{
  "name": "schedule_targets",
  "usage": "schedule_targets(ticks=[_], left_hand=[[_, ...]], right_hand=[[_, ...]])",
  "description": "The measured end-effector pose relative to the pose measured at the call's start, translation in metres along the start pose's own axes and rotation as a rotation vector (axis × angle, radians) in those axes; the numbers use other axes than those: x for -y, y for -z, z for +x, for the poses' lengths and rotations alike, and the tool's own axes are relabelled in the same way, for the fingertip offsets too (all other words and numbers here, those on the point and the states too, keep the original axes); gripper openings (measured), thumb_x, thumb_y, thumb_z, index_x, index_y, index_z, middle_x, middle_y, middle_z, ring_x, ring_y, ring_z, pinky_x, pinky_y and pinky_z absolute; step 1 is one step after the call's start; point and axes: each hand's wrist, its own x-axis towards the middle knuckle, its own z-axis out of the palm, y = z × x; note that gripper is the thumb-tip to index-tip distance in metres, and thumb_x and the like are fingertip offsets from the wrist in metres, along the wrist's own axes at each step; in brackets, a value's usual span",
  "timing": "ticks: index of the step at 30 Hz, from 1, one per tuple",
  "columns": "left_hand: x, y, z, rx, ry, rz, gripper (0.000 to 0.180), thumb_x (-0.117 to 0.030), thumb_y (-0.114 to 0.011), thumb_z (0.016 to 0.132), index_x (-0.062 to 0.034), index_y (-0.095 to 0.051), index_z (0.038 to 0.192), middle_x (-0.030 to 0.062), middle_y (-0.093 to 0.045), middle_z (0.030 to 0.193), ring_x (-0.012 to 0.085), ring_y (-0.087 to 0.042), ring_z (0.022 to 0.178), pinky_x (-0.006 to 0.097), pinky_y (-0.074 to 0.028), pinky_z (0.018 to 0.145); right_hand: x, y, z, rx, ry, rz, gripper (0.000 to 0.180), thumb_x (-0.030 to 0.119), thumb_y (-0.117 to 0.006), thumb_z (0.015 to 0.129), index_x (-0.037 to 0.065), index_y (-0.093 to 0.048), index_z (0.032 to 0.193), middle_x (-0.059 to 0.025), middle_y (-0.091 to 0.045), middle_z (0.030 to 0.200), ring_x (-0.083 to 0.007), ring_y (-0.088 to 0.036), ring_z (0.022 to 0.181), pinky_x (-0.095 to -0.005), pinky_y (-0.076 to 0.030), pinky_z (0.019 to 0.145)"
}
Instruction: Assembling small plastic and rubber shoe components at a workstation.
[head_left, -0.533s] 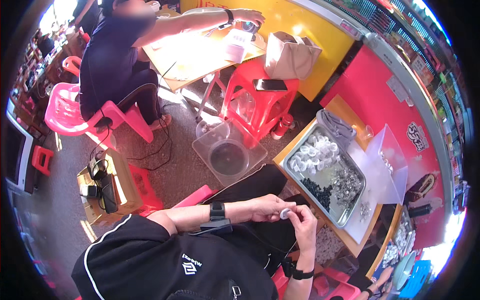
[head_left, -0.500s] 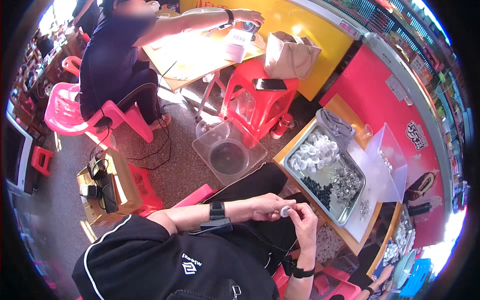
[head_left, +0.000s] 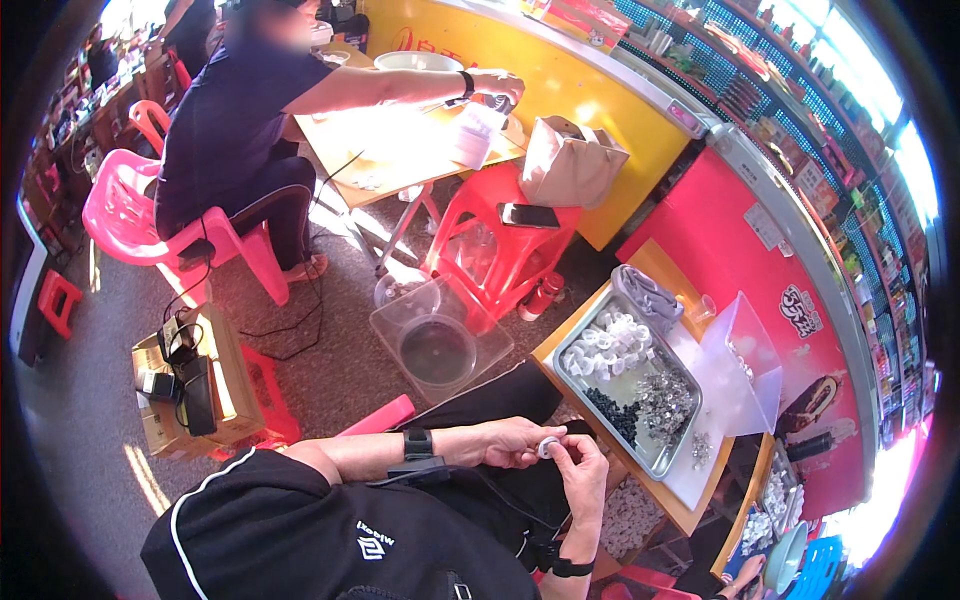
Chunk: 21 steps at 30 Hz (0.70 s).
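My left hand (head_left: 512,441) and my right hand (head_left: 582,469) meet over my lap, both pinching a small white round part (head_left: 547,447) between the fingertips. A black watch sits on my left wrist and a black band on my right. Just right of my hands a metal tray (head_left: 672,452) lies on a low wooden table (head_left: 672,502), holding a heap of white round parts (head_left: 610,342), a patch of small black pieces (head_left: 612,410) and a pile of shiny metal bits (head_left: 662,392).
A clear plastic tub (head_left: 437,340) stands on the floor ahead of my knees, beside a red stool (head_left: 500,250) with a phone on it. Another person sits on a pink chair (head_left: 140,215) at a wooden table (head_left: 400,150). A cardboard box (head_left: 190,395) of chargers lies left.
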Motion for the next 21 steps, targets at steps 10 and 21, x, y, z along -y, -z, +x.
schedule_targets(ticks=[10, 21], left_hand=[[-0.002, 0.002, 0.004, -0.031, 0.022, 0.016, 0.032, -0.038, -0.056, 0.092, -0.0106, -0.058, 0.074, -0.0058, -0.048, 0.059, 0.0037, -0.038, 0.043, 0.017, -0.027, 0.038], [0.007, 0.001, 0.013, -0.053, -0.011, 0.157, 0.030, -0.037, -0.053, 0.093, -0.0104, -0.059, 0.080, -0.0076, -0.046, 0.061, 0.0024, -0.038, 0.048, 0.017, -0.029, 0.041]], right_hand=[[-0.017, -0.001, 0.002, -0.033, -0.066, 0.093, 0.017, 0.011, -0.072, 0.079, -0.002, -0.062, 0.082, -0.0011, -0.058, 0.073, -0.0062, -0.052, 0.065, -0.0216, -0.043, 0.061], [-0.022, 0.008, -0.004, -0.040, -0.063, 0.101, 0.019, 0.014, -0.073, 0.078, -0.002, -0.064, 0.082, -0.0032, -0.061, 0.074, -0.0077, -0.055, 0.066, -0.0229, -0.045, 0.062]])
